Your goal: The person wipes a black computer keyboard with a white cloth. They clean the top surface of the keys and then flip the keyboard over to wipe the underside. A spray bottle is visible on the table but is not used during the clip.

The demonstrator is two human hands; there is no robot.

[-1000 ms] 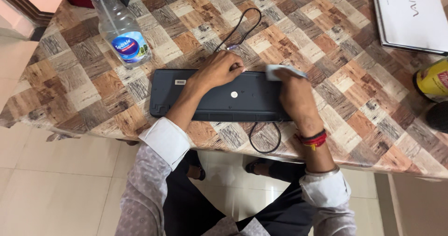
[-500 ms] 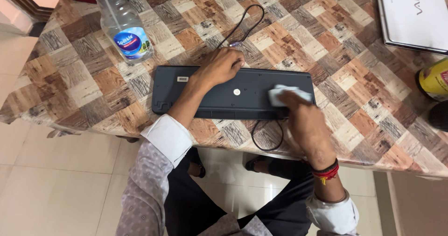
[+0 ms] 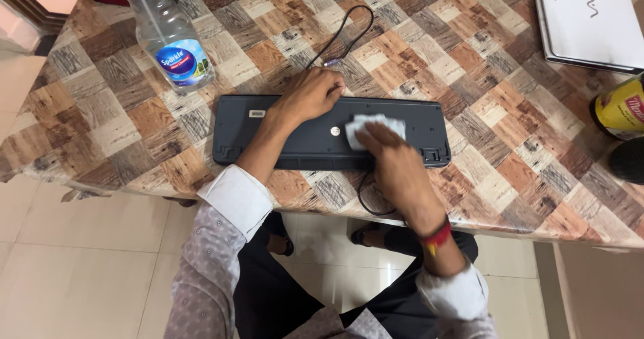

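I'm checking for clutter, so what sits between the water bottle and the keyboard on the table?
Nothing: in the head view only bare patterned table separates the water bottle from the upturned keyboard.

Wood-patterned checkered table (image 3: 510, 104) above a pale glossy tiled floor (image 3: 87, 272)
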